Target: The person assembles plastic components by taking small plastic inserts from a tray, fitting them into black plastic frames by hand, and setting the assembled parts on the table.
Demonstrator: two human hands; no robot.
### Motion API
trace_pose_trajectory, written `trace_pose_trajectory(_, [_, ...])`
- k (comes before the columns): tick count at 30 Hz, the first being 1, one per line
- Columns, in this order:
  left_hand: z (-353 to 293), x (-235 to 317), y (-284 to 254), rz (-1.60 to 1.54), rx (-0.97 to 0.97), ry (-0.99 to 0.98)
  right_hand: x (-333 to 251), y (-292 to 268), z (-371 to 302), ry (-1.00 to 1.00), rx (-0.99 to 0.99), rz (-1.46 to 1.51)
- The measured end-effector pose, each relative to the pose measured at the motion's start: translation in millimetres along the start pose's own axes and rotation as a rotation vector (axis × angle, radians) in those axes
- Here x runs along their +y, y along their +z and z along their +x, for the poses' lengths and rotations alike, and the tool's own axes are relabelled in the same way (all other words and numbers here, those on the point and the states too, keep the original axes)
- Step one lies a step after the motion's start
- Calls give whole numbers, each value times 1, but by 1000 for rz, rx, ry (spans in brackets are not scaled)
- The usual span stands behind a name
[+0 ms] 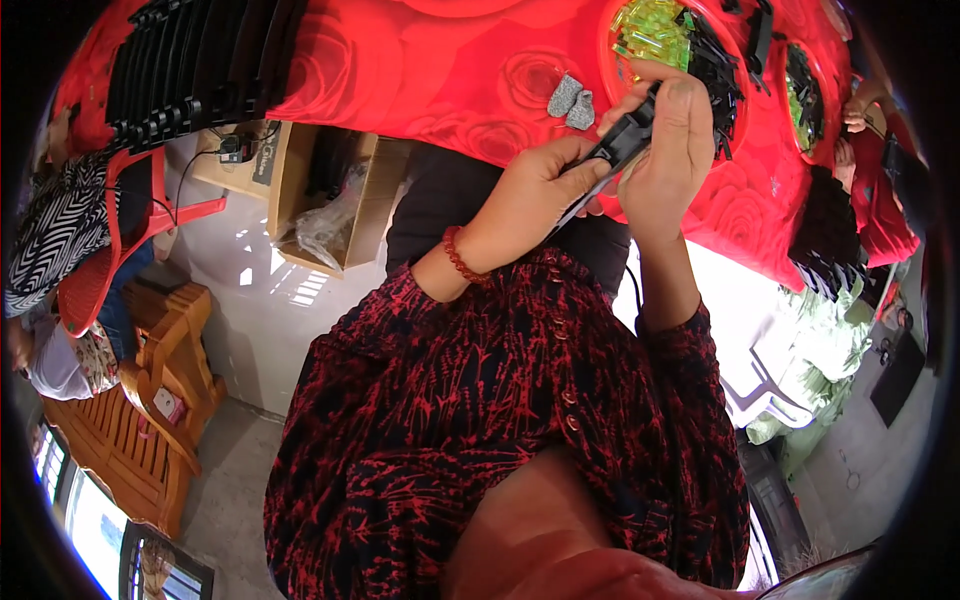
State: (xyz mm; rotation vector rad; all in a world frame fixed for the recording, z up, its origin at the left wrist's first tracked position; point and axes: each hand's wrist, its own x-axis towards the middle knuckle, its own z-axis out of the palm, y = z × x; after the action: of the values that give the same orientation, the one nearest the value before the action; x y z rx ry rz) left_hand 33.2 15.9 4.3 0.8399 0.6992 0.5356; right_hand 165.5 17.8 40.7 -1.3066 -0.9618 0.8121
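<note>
At the upper left of the frame, a stack of long black plastic parts (195,70) is seen lying on the counter (400,60), which is covered in a red rose-patterned cloth. Below it, an open cardboard box (320,190) is set on the floor. Near the upper centre, the left hand (535,190) is closed around the lower end of a black plastic piece (618,145), a red bead bracelet (462,258) being worn on its wrist. Just to the right, the right hand (675,145) is curled over the piece's upper end. Behind the hands, a red tray (612,30) of yellow-green clips (652,30) and small black parts (720,65) is placed.
</note>
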Motion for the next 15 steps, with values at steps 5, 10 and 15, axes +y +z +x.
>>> trace_pose_trajectory(5, [1,7,-9,108,-105,-58,4,-12,3,175,-18,196])
trace_pose_trajectory(10, [-2,11,-2,449,17,105,10,-13,3,162,-12,212])
trace_pose_trajectory(15, [-4,3,-3,872,141,373,7,-9,0,87,-34,79])
